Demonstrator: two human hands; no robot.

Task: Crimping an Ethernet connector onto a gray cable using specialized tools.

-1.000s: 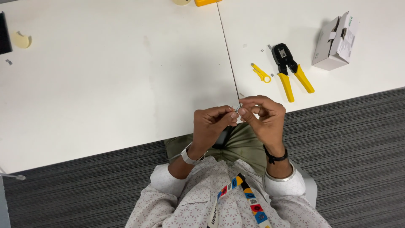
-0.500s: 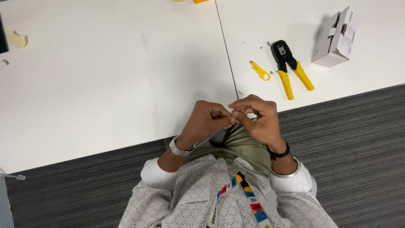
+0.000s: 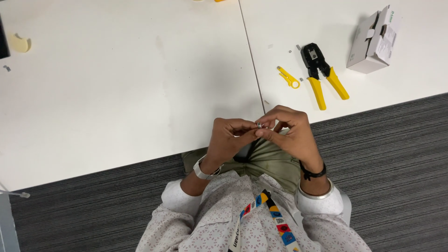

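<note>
- Left hand curled narrow, fingertips pinched on a tiny pale piece at the near edge of the white table.
- Right hand likewise curled, thumb and forefinger closed on the same tiny piece from the right side, fingertips of both hands touching.
- Tiny piece mostly hidden between the fingertips; too small to tell its shape, only a pale glint showing.
- Both hands held just above the lap, over olive trousers, at the table's near edge close to the seam between the two tabletops.
- Silver watch on the left wrist; dark band and pale bangle on the right wrist.
- Black crimping pliers with yellow handles lying flat on the table, far and right of the hands, well apart from them.
- Small yellow stripper tool just left of the pliers, not touching them.
- Small white cardboard box further right and far, flap partly open.
- Pale yellow scrap at the far left of the table, well apart from everything else.
- Colourful lanyard down the front of a patterned shirt, nearest the camera.
- Grey ribbed carpet beneath and to the right.
</note>
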